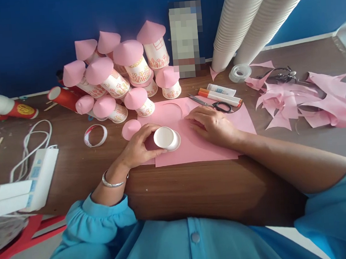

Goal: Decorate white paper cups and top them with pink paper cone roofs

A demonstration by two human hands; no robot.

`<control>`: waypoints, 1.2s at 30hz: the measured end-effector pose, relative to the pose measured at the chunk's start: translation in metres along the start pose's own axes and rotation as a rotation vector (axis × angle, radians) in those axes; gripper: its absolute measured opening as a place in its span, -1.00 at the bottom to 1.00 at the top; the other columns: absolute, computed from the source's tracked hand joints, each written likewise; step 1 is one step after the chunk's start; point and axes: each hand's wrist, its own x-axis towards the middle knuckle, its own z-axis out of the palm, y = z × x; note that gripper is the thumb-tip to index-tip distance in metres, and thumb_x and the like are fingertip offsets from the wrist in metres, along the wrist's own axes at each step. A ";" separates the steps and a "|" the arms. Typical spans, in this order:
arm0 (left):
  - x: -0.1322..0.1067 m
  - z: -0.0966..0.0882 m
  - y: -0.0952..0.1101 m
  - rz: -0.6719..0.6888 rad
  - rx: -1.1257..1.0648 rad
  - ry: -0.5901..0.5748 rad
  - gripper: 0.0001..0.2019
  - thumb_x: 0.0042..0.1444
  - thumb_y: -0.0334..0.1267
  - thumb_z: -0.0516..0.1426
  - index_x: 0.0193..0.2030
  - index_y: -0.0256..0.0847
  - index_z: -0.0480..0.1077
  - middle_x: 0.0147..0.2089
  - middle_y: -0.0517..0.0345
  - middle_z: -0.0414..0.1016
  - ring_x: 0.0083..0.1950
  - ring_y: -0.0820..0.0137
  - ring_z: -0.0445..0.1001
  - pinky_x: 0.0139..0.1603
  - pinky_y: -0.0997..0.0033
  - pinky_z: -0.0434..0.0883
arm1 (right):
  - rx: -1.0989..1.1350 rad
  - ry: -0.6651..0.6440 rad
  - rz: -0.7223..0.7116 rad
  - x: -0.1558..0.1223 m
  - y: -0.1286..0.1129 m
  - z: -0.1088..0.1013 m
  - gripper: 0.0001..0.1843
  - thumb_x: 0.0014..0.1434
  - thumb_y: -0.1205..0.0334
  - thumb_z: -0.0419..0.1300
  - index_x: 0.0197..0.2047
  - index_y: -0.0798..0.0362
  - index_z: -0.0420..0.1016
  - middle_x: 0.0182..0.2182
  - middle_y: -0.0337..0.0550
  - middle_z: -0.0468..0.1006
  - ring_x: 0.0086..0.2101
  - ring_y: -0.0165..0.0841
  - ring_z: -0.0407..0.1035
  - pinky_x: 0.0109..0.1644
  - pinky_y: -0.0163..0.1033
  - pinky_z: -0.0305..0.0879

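Observation:
My left hand (138,146) curves its fingers and thumb round a white paper cup (164,137), which stands upside down on pink paper. Flat on the sheets of pink paper (198,147) lies my right hand (216,126), its fingers bent a little and apart from the cup. Nothing shows in that hand. Beyond its knuckles are scissors (202,100) with black handles. A curved outline is visible on the paper near my right fingertips. Beside my left hand sits a small pink paper cone (131,129).
Several decorated cups with pink cone roofs (128,53) stand at the back left. Tall stacks of paper cups (242,16) lean at the back right. Pink scraps (290,100), a clear tape roll (240,73), markers (220,98), a tape ring (95,135) and a power strip (43,177) lie around.

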 end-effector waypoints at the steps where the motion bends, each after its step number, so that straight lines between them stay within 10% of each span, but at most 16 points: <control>1: 0.000 0.000 0.000 -0.005 0.000 -0.004 -0.45 0.00 -0.09 0.45 0.10 -0.11 0.42 0.10 0.00 0.57 0.10 0.11 0.53 0.18 0.06 0.46 | -0.003 -0.003 0.000 0.000 0.000 0.000 -0.75 0.37 0.35 0.08 -0.07 0.04 0.59 -0.12 0.01 0.66 -0.06 -0.13 0.54 0.05 -0.05 0.49; 20: -0.001 -0.003 0.004 0.051 0.083 -0.059 -0.40 0.07 -0.07 0.43 0.19 -0.13 0.37 0.16 -0.06 0.55 0.17 0.11 0.53 0.23 0.01 0.49 | -0.022 0.011 -0.088 0.000 0.006 0.004 -0.78 0.39 0.34 0.10 -0.15 0.09 0.61 -0.12 0.08 0.66 -0.10 -0.11 0.54 -0.01 -0.02 0.52; 28: 0.000 0.020 0.017 0.034 0.087 0.074 -0.41 0.09 -0.05 0.42 0.19 -0.14 0.37 0.11 -0.04 0.59 0.10 0.12 0.58 0.12 0.03 0.54 | 0.317 -0.092 -0.239 -0.006 -0.022 -0.001 -0.29 0.36 0.16 0.25 0.47 -0.02 0.10 0.27 0.11 0.47 0.24 -0.09 0.40 0.25 0.07 0.48; 36: -0.002 0.021 0.015 0.119 0.152 0.115 -0.65 0.22 -0.10 0.33 0.06 -0.17 0.44 0.00 -0.03 0.63 0.00 0.21 0.60 0.01 0.16 0.56 | 0.134 0.064 -0.194 -0.006 -0.020 0.006 -0.29 0.35 0.13 0.27 0.47 -0.06 0.13 0.16 0.11 0.55 0.17 -0.01 0.47 0.22 0.12 0.50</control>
